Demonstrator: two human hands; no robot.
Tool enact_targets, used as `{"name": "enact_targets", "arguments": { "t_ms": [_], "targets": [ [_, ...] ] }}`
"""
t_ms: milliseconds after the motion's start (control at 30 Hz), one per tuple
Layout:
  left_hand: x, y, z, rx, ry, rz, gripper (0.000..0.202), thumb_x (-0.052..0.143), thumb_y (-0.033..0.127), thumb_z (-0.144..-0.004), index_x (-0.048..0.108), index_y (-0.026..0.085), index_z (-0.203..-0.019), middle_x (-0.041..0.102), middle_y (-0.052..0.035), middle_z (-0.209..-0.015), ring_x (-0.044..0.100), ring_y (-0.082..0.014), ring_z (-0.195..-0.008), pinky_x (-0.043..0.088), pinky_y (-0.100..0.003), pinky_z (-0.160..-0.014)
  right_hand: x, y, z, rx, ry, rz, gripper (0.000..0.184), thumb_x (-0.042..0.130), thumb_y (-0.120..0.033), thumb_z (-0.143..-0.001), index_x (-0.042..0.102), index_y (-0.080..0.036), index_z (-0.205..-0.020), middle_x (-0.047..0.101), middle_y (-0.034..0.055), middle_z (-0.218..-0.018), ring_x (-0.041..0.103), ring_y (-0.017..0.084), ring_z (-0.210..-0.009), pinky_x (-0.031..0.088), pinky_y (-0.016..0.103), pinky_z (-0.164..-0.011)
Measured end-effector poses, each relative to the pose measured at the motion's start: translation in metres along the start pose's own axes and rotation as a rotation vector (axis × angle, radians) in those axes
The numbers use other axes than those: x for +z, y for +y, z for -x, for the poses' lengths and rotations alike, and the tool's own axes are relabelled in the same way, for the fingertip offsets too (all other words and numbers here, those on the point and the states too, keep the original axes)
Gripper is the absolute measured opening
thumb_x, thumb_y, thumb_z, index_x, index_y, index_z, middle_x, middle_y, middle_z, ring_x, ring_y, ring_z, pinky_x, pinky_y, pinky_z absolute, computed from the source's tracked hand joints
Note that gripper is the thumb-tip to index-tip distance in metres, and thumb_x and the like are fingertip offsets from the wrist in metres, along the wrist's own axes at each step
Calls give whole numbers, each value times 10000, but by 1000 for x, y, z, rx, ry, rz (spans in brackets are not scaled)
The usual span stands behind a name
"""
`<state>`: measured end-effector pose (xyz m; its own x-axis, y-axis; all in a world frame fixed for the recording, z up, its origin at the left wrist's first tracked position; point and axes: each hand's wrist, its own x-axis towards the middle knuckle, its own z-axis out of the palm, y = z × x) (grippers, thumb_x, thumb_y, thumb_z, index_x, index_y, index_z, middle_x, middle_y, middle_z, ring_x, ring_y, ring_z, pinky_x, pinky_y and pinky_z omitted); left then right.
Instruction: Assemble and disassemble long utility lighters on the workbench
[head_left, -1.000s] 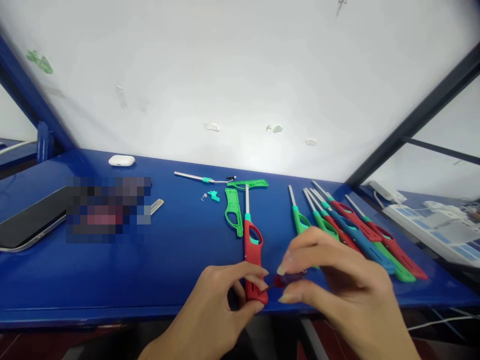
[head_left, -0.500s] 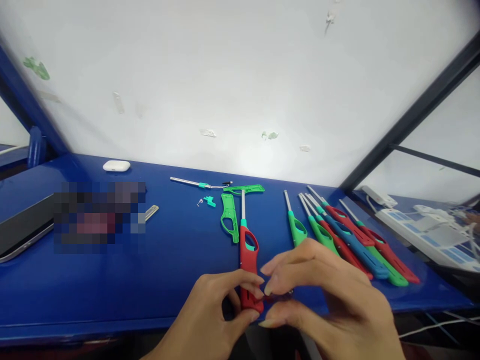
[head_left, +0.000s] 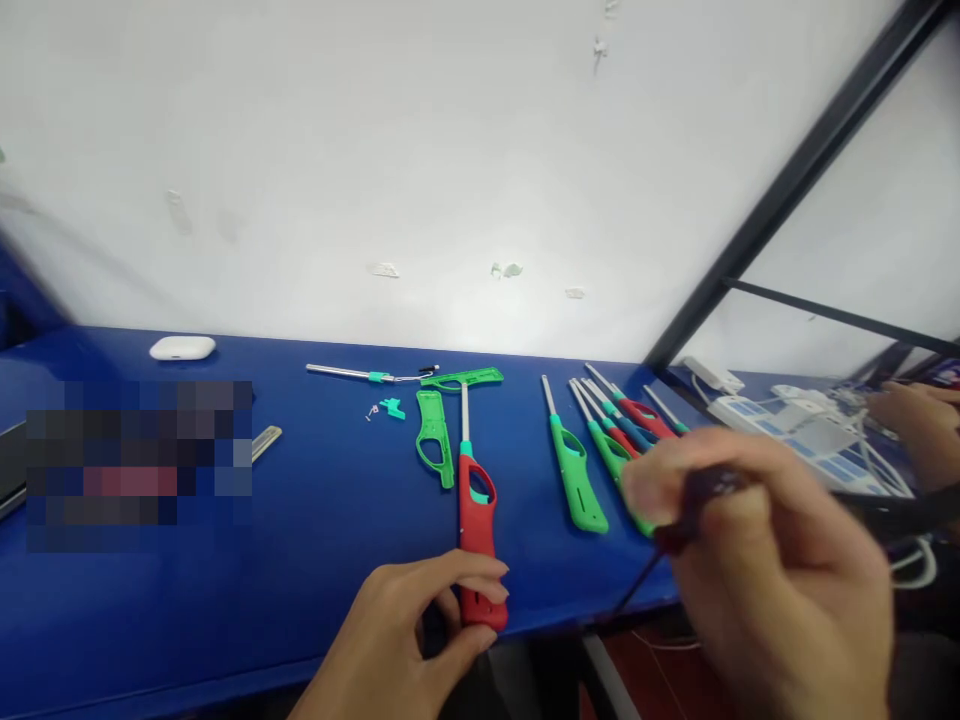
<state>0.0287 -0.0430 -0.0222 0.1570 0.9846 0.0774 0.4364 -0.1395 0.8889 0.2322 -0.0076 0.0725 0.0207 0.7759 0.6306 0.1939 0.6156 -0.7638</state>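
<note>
My left hand pinches the lower end of a red gas lighter, which lies on the blue table with its metal tube pointing away. Raised to the right, my right hand is closed around the dark handle of a screwdriver, its thin shaft pointing down and left. The hand is blurred by motion. Behind the red lighter lie two opened green casing halves, one a green shell beside it and the other a green shell across its tip. A loose metal tube with a wire lies left of them.
Several assembled lighters, among them a green lighter, lie on the right. Small teal parts, a white earphone case and a blade-like strip are on the left. Another person's hand shows at the far right, near white cables.
My right hand has moved right and up, away from the red lighter, and the screwdriver now shows in it. My left hand keeps its hold. The camera view has turned right.
</note>
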Motion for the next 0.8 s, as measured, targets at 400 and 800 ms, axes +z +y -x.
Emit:
{"name": "enact_targets", "arguments": {
  "t_ms": [400,800],
  "targets": [
    [8,7,-15,318,-113,-239,412,565,77,-982,761,339,-1234,813,32,-1177,752,-184,-1012,585,-257,-893,-15,111,9,152,-203,908,377,564,-409,-986,672,-124,-1208,684,138,-913,672,282,-729,466,364,-612],
    [-84,-30,-24,268,214,-748,335,427,277,-1072,746,307,-1173,774,-28,-1152,749,-232,-1021,592,-353,-908,-32,88,12,-23,-294,806,327,463,-411,-1008,558,-254,-1280,771,35,-860,757,215,-624,544,259,-512]
  ]
}}
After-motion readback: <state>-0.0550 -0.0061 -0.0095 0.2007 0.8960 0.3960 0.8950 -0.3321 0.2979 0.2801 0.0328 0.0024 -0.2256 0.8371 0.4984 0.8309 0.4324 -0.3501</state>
